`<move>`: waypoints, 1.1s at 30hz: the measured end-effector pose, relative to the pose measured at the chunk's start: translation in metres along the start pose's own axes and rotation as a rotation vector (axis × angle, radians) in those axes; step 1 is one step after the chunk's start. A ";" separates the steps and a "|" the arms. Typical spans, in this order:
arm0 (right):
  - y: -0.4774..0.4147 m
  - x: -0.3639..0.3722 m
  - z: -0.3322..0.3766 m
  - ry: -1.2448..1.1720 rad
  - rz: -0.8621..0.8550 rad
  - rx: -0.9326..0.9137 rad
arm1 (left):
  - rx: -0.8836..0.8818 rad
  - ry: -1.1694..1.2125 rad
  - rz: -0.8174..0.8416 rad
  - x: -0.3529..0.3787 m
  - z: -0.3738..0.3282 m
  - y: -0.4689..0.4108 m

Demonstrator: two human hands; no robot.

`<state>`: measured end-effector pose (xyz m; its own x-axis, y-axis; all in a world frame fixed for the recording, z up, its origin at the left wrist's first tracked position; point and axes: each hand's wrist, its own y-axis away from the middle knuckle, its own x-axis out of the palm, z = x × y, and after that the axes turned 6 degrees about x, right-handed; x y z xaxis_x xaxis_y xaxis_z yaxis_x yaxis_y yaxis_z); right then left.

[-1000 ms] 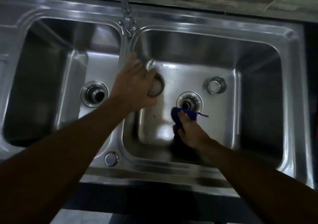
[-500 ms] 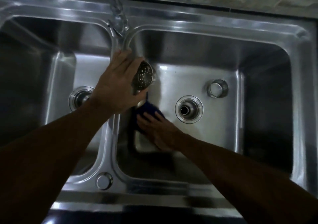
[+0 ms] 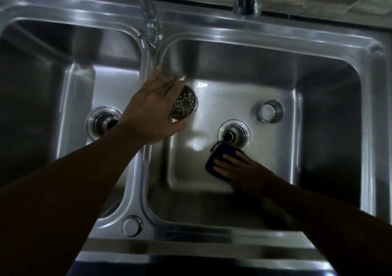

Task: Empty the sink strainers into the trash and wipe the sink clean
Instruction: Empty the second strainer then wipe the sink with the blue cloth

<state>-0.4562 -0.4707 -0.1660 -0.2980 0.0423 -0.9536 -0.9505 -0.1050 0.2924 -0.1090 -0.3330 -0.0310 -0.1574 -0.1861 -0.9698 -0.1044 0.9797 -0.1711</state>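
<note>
Steel sink: a strainer is gripped above the right basin by the left hand; a blue cloth, pressed under the spread right hand, could be snagged by the open drain

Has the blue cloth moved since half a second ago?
Yes. The blue cloth under the right hand has slid right, from beside the divider to the near rim of the right drain.
</note>
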 end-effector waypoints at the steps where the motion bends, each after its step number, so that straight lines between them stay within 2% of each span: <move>1: -0.018 -0.003 0.005 -0.033 -0.034 0.025 | 0.006 0.000 -0.014 0.000 0.000 0.000; 5: -0.099 -0.025 0.015 -0.135 -0.059 0.141 | 0.015 -0.008 -0.051 0.001 -0.001 0.000; 8: -0.147 -0.042 -0.010 -0.199 -0.068 0.350 | 0.014 -0.033 -0.106 0.006 -0.003 0.001; 11: -0.170 -0.050 -0.046 -0.326 -0.149 0.595 | -0.007 -0.016 -0.063 0.009 0.000 0.002; 15: -0.179 -0.052 -0.043 -0.412 -0.138 0.717 | 0.014 -0.005 -0.062 0.010 0.003 0.001; 17: -0.171 -0.047 -0.013 -0.438 -0.124 0.688 | 0.019 -0.011 -0.102 0.010 0.002 0.001; 19: -0.149 -0.039 0.024 -0.386 -0.044 0.558 | 0.023 -0.023 -0.100 0.009 0.000 0.002; 21: -0.119 -0.034 0.053 -0.365 0.038 0.433 | 0.001 -0.015 -0.030 0.004 -0.003 0.001; 23: -0.089 -0.038 0.065 -0.445 0.154 0.386 | -0.042 0.036 0.065 -0.005 -0.006 0.000; 25: -0.068 -0.054 0.066 -0.686 0.239 0.437 | -0.094 0.118 0.166 -0.016 -0.010 -0.002; 27: -0.052 -0.084 0.064 -1.198 0.265 0.645 | -0.189 0.254 0.254 -0.026 -0.019 -0.003; 28: -0.045 -0.099 0.065 -1.453 0.189 0.782 | -0.243 0.332 0.280 -0.031 -0.027 -0.003; 30: -0.036 -0.118 0.066 -1.728 -0.022 1.024 | -0.323 0.478 0.275 -0.037 -0.045 0.000; 33: -0.027 -0.144 0.068 -2.064 -0.229 1.137 | -0.349 0.641 0.240 -0.040 -0.073 0.009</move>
<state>-0.3939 -0.4066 -0.0316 0.7957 0.5951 0.1132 -0.4076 0.3879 0.8267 -0.1754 -0.3224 0.0190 -0.7426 -0.0825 -0.6647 -0.2824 0.9384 0.1990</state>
